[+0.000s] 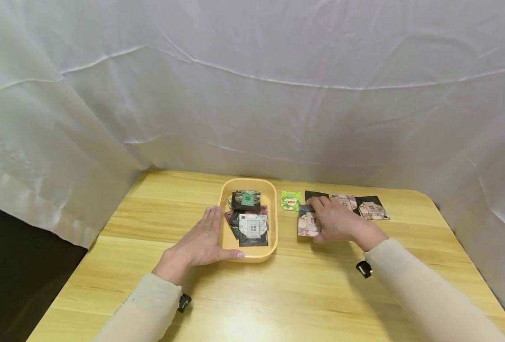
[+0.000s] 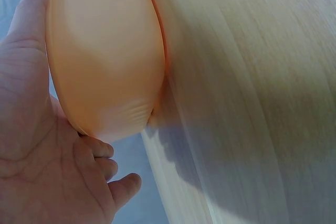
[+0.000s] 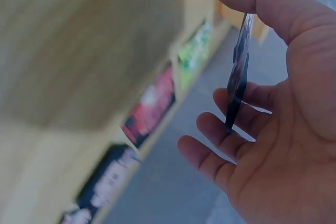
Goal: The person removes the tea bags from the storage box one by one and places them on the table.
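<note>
A yellow plastic tray [image 1: 257, 259] stands on the table with several tea sachets [image 1: 253, 228] overlapping inside. My left hand [image 1: 202, 237] rests against it, fingers straight along the left side and thumb over the front rim; the left wrist view shows the tray's outer wall [image 2: 107, 51] beside the palm. To the right, my right hand [image 1: 335, 221] pinches a black-and-pink tea sachet [image 1: 308, 224] between thumb and fingers. That sachet appears edge-on in the right wrist view, tilted up off the table. My hand [image 3: 278, 124] partly hides the row behind it in the head view.
Along the table's back edge lie a green tea sachet [image 1: 291, 200], a partly covered dark one [image 1: 314, 194], a pink floral one [image 1: 345, 202] and a black-and-pink one [image 1: 373, 208]. In the right wrist view the second is red [image 3: 152, 103]. A grey curtain [image 1: 252, 109] hangs behind the table.
</note>
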The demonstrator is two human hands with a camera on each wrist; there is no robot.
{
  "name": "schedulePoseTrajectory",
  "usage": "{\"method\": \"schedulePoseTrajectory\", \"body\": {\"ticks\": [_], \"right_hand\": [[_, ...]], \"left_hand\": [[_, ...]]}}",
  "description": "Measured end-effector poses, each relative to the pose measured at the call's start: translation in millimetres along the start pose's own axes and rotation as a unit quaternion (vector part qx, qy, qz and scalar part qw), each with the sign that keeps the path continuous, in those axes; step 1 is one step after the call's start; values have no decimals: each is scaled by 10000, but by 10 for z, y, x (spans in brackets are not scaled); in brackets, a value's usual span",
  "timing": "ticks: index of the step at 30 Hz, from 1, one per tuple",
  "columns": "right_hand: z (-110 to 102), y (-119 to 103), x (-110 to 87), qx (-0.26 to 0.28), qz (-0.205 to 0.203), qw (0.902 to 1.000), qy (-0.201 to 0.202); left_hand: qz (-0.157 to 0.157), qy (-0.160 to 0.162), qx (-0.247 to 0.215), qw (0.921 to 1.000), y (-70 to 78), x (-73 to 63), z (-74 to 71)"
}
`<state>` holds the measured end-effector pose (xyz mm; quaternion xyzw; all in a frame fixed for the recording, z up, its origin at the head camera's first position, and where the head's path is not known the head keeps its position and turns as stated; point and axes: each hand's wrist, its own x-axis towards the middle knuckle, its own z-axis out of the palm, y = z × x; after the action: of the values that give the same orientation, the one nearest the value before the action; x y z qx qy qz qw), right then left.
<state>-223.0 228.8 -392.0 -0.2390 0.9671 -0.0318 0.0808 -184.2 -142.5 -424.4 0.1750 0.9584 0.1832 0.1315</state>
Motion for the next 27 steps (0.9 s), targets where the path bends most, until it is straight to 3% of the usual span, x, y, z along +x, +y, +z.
{"method": "schedulePoseTrajectory", "body": {"ticks": [11, 21, 27], "right_hand": [[315, -109, 244, 110, -47, 9995, -306], [317, -151, 361, 204, -169, 9988, -405], [317, -176, 364, 227, 48, 9984, -507]], "left_hand": [[21, 41, 29, 10000, -11, 2, 4], [6, 32, -22, 10000, -13, 2, -1], [5, 9, -22, 10000, -18, 0, 2]]}}
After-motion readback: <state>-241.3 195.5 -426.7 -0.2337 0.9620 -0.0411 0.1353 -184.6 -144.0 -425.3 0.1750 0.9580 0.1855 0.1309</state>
